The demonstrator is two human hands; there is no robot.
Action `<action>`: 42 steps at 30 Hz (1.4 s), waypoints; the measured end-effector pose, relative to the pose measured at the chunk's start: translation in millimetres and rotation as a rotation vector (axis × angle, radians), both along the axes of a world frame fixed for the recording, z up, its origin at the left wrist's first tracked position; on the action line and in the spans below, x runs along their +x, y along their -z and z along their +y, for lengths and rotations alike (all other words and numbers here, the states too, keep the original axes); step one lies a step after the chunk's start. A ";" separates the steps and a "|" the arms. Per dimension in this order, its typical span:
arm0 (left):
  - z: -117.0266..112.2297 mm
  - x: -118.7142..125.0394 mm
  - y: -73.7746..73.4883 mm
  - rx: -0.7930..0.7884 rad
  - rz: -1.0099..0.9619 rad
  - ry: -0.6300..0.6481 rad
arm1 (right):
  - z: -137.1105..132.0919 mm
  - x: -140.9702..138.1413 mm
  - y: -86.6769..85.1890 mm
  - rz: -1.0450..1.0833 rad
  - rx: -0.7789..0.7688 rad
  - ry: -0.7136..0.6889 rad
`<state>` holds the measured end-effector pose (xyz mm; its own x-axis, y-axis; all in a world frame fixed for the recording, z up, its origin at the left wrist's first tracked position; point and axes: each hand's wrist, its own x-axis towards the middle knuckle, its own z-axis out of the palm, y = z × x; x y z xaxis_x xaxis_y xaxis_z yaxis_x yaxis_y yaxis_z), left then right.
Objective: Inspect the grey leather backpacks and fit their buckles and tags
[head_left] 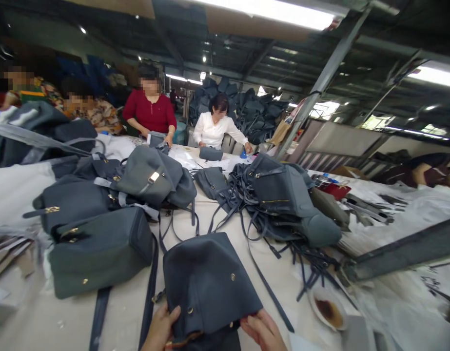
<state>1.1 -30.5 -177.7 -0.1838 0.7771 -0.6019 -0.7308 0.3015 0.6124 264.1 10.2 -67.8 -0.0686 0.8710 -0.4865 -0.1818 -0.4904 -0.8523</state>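
My left hand (161,329) and my right hand (264,330) hold the lower edge of a dark slate-grey leather backpack (206,282) at the bottom of the view. Its flap faces up, with small gold studs on it. Long matching straps (268,292) trail from a heap of grey backpacks (279,195) to the right of my hands. To the left lies a green-grey leather bag (96,253) with gold fittings, close to my left hand. Part of the held backpack's underside is hidden below the frame.
More grey bags cover the cream work table (225,219). A saucer with brown liquid (329,312) stands near my right hand. Across the table, a person in red and a person in white handle bags. Piles of dark bags and a steel post stand behind.
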 end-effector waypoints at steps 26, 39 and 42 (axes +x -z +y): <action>22.9 38.5 -169.2 0.425 1.081 0.275 | -5.7 -79.2 -29.4 0.643 -0.319 -0.023; 6.9 53.1 -165.4 0.477 1.624 0.531 | -11.1 -80.8 -29.6 0.655 -0.281 -0.041; -15.0 29.9 -159.4 0.413 1.680 0.976 | -3.5 -78.6 -27.8 0.698 -0.292 -0.022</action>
<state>30.9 -45.5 -18.3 0.2249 0.9694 -0.0983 0.8468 -0.1446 0.5118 185.6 6.7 -40.1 -0.4612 0.7082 -0.5346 -0.6189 -0.6884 -0.3781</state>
